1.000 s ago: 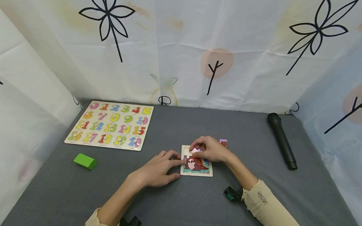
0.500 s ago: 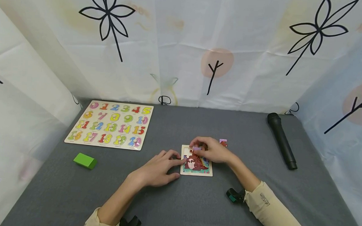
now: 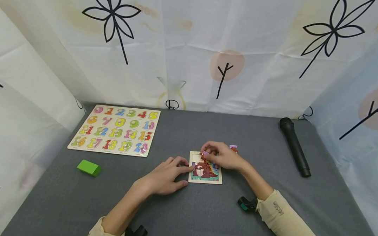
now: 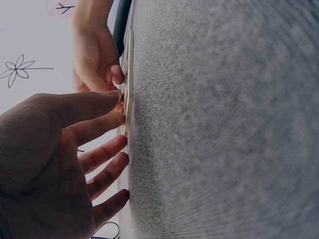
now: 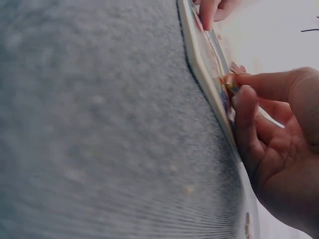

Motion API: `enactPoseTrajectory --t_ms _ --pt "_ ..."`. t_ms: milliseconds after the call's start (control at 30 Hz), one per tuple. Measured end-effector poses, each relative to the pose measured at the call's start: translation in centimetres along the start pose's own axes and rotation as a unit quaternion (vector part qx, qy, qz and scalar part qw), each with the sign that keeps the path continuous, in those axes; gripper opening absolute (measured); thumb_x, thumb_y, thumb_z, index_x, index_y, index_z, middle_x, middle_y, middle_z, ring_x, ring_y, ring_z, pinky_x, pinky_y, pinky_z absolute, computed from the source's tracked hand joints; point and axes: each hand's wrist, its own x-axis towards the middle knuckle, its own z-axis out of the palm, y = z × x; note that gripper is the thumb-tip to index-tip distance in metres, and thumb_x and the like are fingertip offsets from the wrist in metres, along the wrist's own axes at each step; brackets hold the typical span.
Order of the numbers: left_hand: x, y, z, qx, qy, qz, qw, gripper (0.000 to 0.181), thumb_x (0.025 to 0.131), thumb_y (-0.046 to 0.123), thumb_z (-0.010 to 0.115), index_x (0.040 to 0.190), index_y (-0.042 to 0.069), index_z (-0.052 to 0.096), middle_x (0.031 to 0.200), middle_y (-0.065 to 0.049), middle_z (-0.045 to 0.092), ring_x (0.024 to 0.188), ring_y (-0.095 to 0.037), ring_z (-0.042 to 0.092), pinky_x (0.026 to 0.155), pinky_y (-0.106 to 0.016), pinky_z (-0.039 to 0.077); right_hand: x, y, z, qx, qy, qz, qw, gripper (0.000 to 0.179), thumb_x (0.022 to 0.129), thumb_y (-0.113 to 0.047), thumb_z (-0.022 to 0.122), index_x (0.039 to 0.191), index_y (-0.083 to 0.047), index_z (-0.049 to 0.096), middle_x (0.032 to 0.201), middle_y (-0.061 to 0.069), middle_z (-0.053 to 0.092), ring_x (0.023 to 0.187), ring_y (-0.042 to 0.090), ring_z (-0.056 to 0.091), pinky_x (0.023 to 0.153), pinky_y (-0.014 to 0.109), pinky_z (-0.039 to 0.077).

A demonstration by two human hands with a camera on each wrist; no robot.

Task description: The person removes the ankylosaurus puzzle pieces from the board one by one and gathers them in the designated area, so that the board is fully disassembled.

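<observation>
A small jigsaw board [image 3: 204, 182] with a pale frame and a reddish-brown animal picture lies mid-table. Over its upper part my right hand [image 3: 223, 156] pinches a small red and purple puzzle piece [image 3: 205, 154] between thumb and fingers. The right wrist view shows this held piece [image 5: 231, 83] close over the board, partly hidden by the fingertips. My left hand [image 3: 164, 177] lies at the board's left side, fingers spread and index fingertip on its edge. A second puzzle piece [image 3: 233, 148], purple and red, lies just beyond my right hand.
At the back left lies a cream number board [image 3: 115, 130] with coloured numerals. In front of it sits a green block [image 3: 89, 168]. A black microphone [image 3: 294, 147] lies on the right. White patterned cloth [image 3: 191, 54] hangs behind the grey tabletop [image 3: 188, 216].
My right hand has shifted slightly to the right, and the pinched puzzle piece has turned and tilted in its fingers. The left hand stays where it was on the board's edge.
</observation>
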Motion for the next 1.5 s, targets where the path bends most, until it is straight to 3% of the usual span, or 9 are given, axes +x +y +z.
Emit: enactPoseTrajectory --t_ms 167,367,567,733,967,1333,1500 --pt "0.0 0.0 0.0 0.002 0.000 0.001 1.0000 0.053 0.106 0.028 0.070 0.158 0.021 0.059 0.151 -0.005 0.054 0.131 -0.027 0.052 0.113 -0.057 0.045 -0.1 0.1 0.0 0.027 0.030 -0.002 0.9992 0.022 0.108 -0.008 0.066 0.127 0.003 0.066 0.102 0.024 0.077 0.064 0.011 0.059 0.058 0.027 0.053" --pt "0.0 0.0 0.0 0.003 0.001 0.000 1.0000 0.053 0.106 0.028 0.070 0.158 0.022 0.059 0.151 -0.004 0.054 0.130 -0.027 0.052 0.113 -0.057 0.045 -0.8 0.1 -0.5 0.009 0.051 -0.022 0.9984 0.018 0.107 -0.009 0.069 0.122 0.000 0.070 0.102 0.020 0.081 0.073 0.011 0.061 0.065 0.024 0.046" --pt "0.0 0.0 0.1 0.004 0.002 -0.001 1.0000 0.054 0.106 0.029 0.070 0.158 0.022 0.059 0.151 -0.004 0.054 0.131 -0.027 0.052 0.114 -0.057 0.045 -2.1 0.4 -1.5 -0.004 0.062 -0.030 0.9976 0.019 0.106 -0.010 0.069 0.122 -0.002 0.074 0.103 0.016 0.081 0.082 0.022 0.070 0.072 0.025 0.050" --pt "0.0 0.1 0.0 0.003 0.001 -0.003 1.0000 0.054 0.106 0.028 0.070 0.159 0.022 0.058 0.152 -0.004 0.054 0.131 -0.027 0.051 0.114 -0.057 0.044 -3.2 0.7 -2.6 -0.020 0.078 -0.022 0.9965 0.021 0.105 -0.010 0.070 0.124 -0.003 0.076 0.102 0.015 0.079 0.081 0.028 0.068 0.071 0.025 0.051" --pt "-0.1 0.1 0.1 0.002 0.005 0.000 1.0000 0.054 0.106 0.028 0.070 0.159 0.022 0.058 0.152 -0.004 0.054 0.130 -0.026 0.051 0.115 -0.056 0.044 -4.8 1.2 -4.1 -0.021 0.093 0.009 0.9954 0.023 0.104 -0.009 0.070 0.126 -0.001 0.075 0.101 0.018 0.075 0.070 0.023 0.059 0.057 0.028 0.048" --pt "-0.2 0.0 0.1 0.004 0.012 0.008 0.9999 0.053 0.106 0.026 0.071 0.157 0.020 0.060 0.150 -0.005 0.056 0.130 -0.027 0.052 0.114 -0.056 0.045 -6.6 2.4 -6.3 0.001 0.123 0.040 0.9916 0.028 0.107 -0.006 0.064 0.133 0.005 0.068 0.115 0.028 0.073 0.079 0.015 0.075 0.061 0.032 0.058" --pt "-0.2 0.0 0.1 0.005 0.014 0.010 0.9998 0.053 0.105 0.026 0.071 0.157 0.020 0.061 0.149 -0.005 0.056 0.129 -0.027 0.052 0.113 -0.055 0.045 -7.3 3.1 -7.0 -0.024 0.138 0.049 0.9889 0.027 0.106 -0.003 0.065 0.131 0.006 0.069 0.115 0.030 0.073 0.073 0.011 0.068 0.059 0.031 0.057"
